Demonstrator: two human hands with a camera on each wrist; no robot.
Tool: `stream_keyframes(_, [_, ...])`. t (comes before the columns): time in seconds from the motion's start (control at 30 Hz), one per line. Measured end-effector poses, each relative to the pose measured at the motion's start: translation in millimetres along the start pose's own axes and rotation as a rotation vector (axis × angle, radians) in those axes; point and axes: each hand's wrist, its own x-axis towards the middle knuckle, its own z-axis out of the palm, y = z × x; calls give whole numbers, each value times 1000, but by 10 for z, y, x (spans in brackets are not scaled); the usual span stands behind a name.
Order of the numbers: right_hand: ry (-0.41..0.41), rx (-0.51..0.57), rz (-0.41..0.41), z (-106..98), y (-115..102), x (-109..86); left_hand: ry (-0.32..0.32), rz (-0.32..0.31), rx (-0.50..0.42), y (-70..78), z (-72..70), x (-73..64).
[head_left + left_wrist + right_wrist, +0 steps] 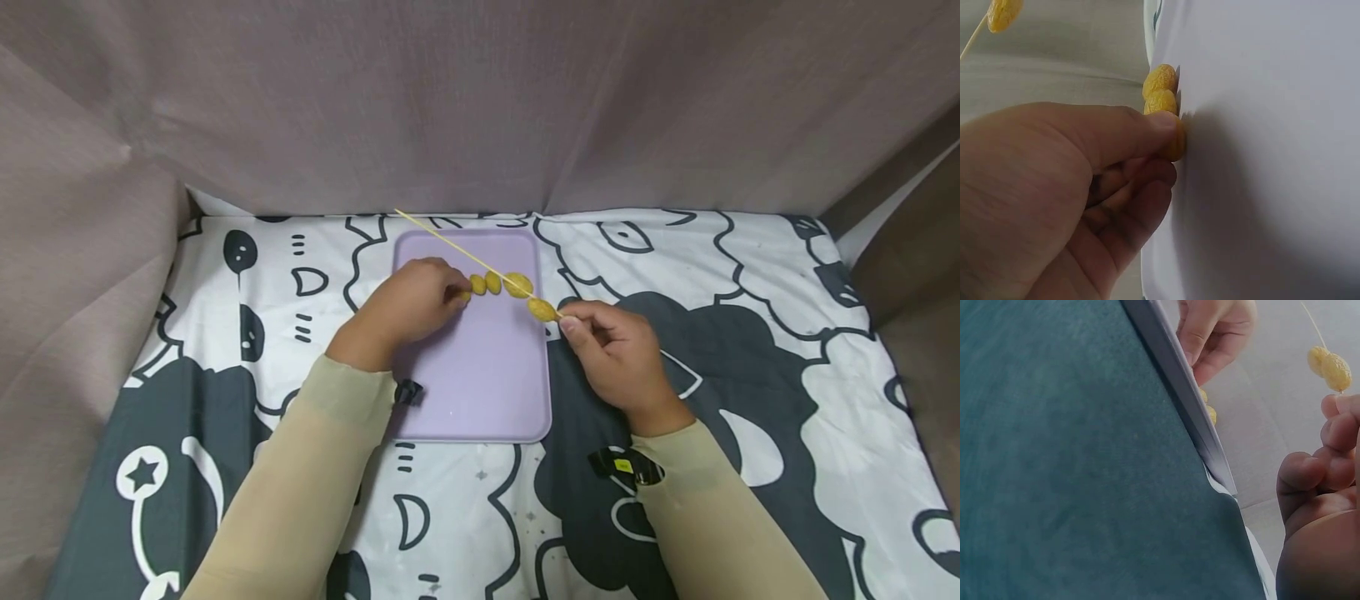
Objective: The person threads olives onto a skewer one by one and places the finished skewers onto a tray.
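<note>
My left hand (408,308) reaches over the lilac tray (472,392), thumb and finger pinching a yellow, wrinkled oval fruit (1177,145) close against the tray surface. Beyond that fruit, two more loose fruits (485,283) sit in a row, seen also in the left wrist view. At the tray's right edge, my right hand (618,354) pinches the lower end of a thin yellow skewer (461,250), which slants up and to the left. Two of the same fruits (1337,372) are threaded close together on it, just above the fingertips.
The tray lies on a black-and-white cartoon-print cloth (450,517). Grey-brown fabric (480,108) hangs behind the table and at the sides. A black strap with a small device (626,467) is at the right wrist, and another dark device (408,392) at the left.
</note>
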Motion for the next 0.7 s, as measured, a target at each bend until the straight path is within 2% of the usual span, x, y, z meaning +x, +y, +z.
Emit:
stream_keyframes(0.23, [-2, -8, -7, -1, -12, 0, 12, -66, -46, -32, 52, -60])
stream_keyframes(0.4, [-8, -18, -2, -10, -13, 0, 71, -83, -125, -13, 67, -134])
stream_keyframes(0.53, [-11, -23, 6, -14, -13, -6, 175, -104, -274, 32, 59, -210])
stream_keyframes(0.7, [-8, -17, -14, -14, -14, -4, 332, -165, -555, 127, 3, -341])
